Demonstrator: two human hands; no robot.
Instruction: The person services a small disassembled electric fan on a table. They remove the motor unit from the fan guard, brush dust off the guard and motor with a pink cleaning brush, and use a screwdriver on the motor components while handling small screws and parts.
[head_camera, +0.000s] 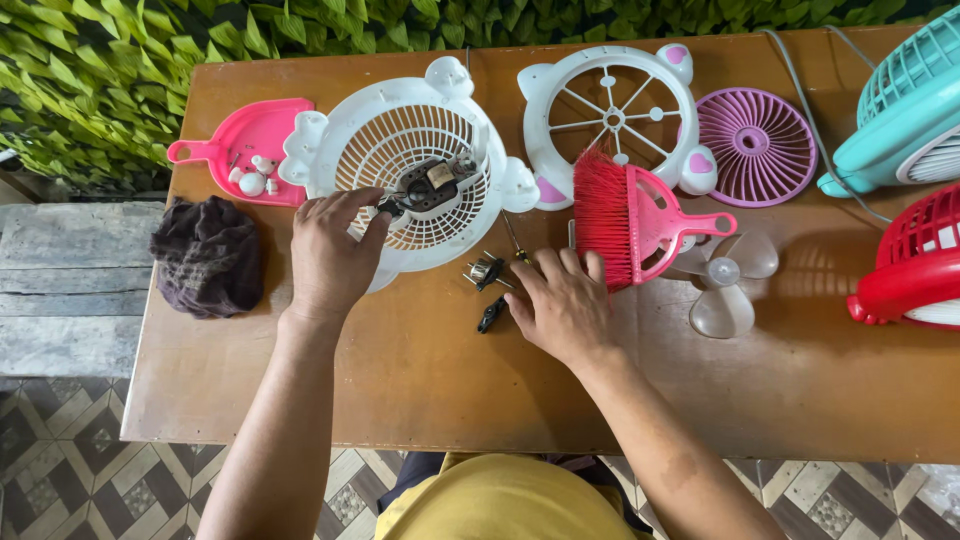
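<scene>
A white fan housing (400, 150) with a grille lies on the brown table (420, 380), a small motor (432, 182) at its centre. My left hand (330, 255) rests on the housing's front edge, fingertips pinching a small dark part beside the motor. My right hand (562, 300) lies flat on the table, fingers spread over a screwdriver (515, 240) and next to a small metal part (485, 271) and a black piece (490, 315). A pink hand brush (625, 215) lies just past its fingertips.
A pink dustpan (250, 145) with small white parts sits far left, a dark cloth (207, 255) at the left edge. A white front grille (615, 110), a purple grille (757, 145), a clear fan blade (725, 285), a teal fan (905, 110) and a red fan (915, 265) are to the right.
</scene>
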